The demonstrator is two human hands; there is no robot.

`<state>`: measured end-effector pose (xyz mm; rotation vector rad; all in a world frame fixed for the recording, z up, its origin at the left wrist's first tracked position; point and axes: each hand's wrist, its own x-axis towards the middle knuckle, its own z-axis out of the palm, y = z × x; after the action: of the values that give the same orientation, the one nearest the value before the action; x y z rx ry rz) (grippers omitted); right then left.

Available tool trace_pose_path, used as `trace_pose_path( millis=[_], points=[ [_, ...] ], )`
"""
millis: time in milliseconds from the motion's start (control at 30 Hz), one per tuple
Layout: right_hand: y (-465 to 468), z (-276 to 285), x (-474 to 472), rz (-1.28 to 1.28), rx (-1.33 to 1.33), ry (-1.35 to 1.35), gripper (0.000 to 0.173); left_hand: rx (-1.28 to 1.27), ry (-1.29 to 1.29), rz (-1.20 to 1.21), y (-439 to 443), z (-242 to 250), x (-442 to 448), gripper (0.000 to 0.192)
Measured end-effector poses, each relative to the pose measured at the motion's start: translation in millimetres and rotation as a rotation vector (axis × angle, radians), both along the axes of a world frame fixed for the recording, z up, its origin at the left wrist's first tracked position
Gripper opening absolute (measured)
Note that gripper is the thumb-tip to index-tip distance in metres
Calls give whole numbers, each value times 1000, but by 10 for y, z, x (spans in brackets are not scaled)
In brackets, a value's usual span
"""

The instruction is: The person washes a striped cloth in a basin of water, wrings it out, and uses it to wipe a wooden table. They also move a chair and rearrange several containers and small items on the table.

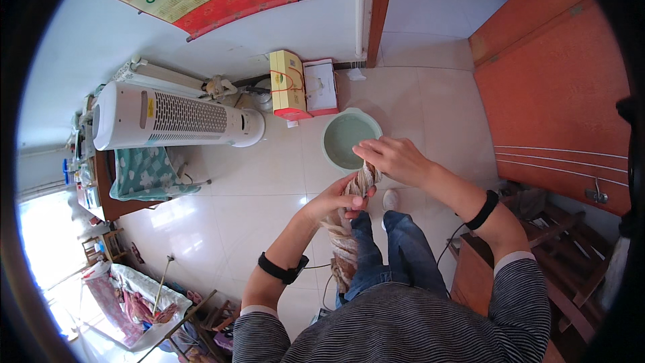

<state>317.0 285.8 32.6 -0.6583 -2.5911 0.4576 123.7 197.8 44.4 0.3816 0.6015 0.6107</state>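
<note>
A brown and off-white cloth is twisted into a thick rope in front of my body. My left hand grips it partway along, with the thumb across the top. At its upper end my right hand holds the twisted cloth from above. The lower end hangs beside my left leg, with its tip close to my waist. Just beyond my hands a pale green round basin stands on the floor; my right hand covers part of its near rim. What the basin holds looks like water.
A white tower fan or heater stands left, near a table draped with green cloth. Yellow and red cardboard boxes rest against the wall behind the basin. To the right are an orange wooden door and wooden furniture.
</note>
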Motion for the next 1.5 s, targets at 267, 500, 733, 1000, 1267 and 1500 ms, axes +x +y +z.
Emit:
trace_pose_path(
  millis=[267,500,733,1000,1267,1500],
  points=[
    [-109,-269,-113,-76,-201,-432,11,539,887,6,-34,-532,89,42],
    [-113,-505,-381,-192,-504,-431,14,932,1298,-51,55,-764,-115,35],
    [-32,-814,-526,-214,-840,-187,15,1082,1468,-67,208,-955,-264,24],
    [404,-1060,-591,-15,-1107,-211,20,1014,1772,158,319,-1151,-104,14],
    [620,-1178,-656,130,-1029,-334,22,733,1926,347,242,-1203,134,24],
    [910,-1178,-682,240,-1008,-433,38,68,1803,322,1,-939,310,59]
  ],
)
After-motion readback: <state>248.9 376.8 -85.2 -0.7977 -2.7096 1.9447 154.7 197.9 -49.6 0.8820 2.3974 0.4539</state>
